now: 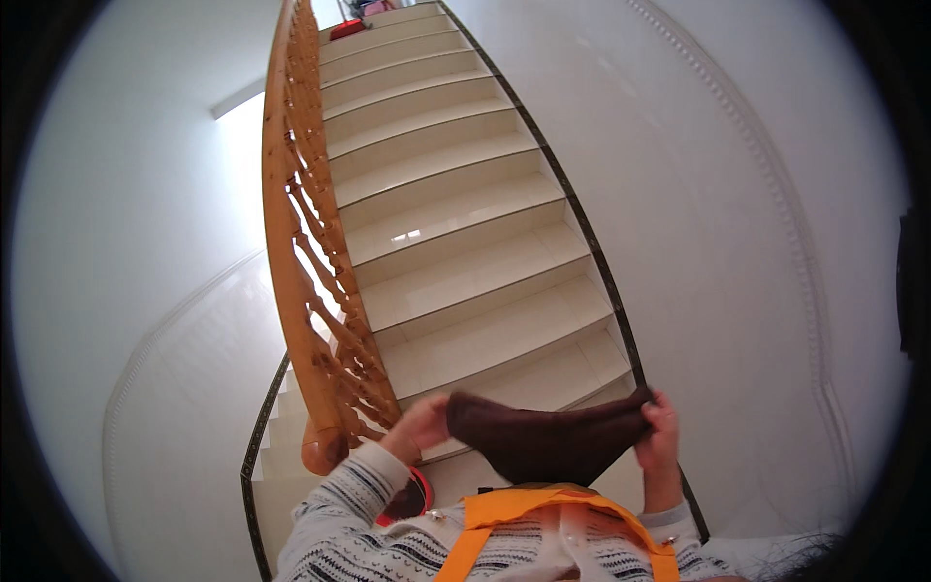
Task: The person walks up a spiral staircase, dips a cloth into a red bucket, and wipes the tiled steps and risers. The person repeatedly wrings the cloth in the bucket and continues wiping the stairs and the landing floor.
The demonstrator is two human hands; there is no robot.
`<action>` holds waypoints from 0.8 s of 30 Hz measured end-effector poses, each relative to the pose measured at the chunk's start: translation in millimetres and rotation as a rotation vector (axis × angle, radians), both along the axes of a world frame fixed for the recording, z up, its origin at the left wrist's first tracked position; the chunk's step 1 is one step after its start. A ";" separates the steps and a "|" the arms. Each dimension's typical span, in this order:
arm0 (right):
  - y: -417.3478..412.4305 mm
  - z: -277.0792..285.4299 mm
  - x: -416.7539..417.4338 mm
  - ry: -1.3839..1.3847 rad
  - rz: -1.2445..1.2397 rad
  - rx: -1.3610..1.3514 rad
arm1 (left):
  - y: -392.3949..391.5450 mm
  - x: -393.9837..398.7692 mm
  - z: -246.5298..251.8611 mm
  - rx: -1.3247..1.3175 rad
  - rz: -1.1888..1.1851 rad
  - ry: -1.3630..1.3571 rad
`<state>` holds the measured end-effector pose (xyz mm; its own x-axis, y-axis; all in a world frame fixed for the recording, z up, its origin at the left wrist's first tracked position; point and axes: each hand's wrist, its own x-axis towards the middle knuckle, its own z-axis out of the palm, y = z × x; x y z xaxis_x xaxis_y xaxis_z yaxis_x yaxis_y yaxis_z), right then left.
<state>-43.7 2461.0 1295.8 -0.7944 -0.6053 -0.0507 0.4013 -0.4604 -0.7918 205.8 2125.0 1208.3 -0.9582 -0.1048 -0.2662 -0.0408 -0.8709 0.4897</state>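
A dark brown cloth (549,440) is stretched between my two hands in front of my chest, its middle sagging. My left hand (425,424), slightly blurred, grips its left corner near the foot of the wooden railing. On the other side my right hand (660,429) pinches the right corner, with the fingers over the edge. Below my left forearm a red-rimmed round container (422,491), perhaps a bucket, shows partly; my sleeve and the cloth's side hide the rest.
Cream tiled stairs (465,284) rise ahead, with a wooden banister (280,240) at left and a dark-trimmed white wall (691,240) at right. A red dustpan (347,29) stands near the top. More steps (280,455) lie beyond the banister at lower left.
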 end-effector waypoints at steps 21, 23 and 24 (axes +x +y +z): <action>321.2 -271.8 43.6 0.103 0.079 0.972 | 307.4 -99.9 -239.7 -1.513 -0.460 -0.643; 326.2 -273.4 35.7 0.152 0.086 1.047 | 308.2 -110.6 -239.2 -1.683 -0.495 -0.590; 330.6 -278.3 32.3 0.153 0.076 1.071 | 305.4 -114.6 -243.1 -1.504 -0.434 -0.674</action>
<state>-11.4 2791.6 1017.4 -0.7994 -0.3530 -0.4861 0.2629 0.5220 -0.8114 91.2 2430.5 965.3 -0.7492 -0.4049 -0.5242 -0.6622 0.4401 0.6065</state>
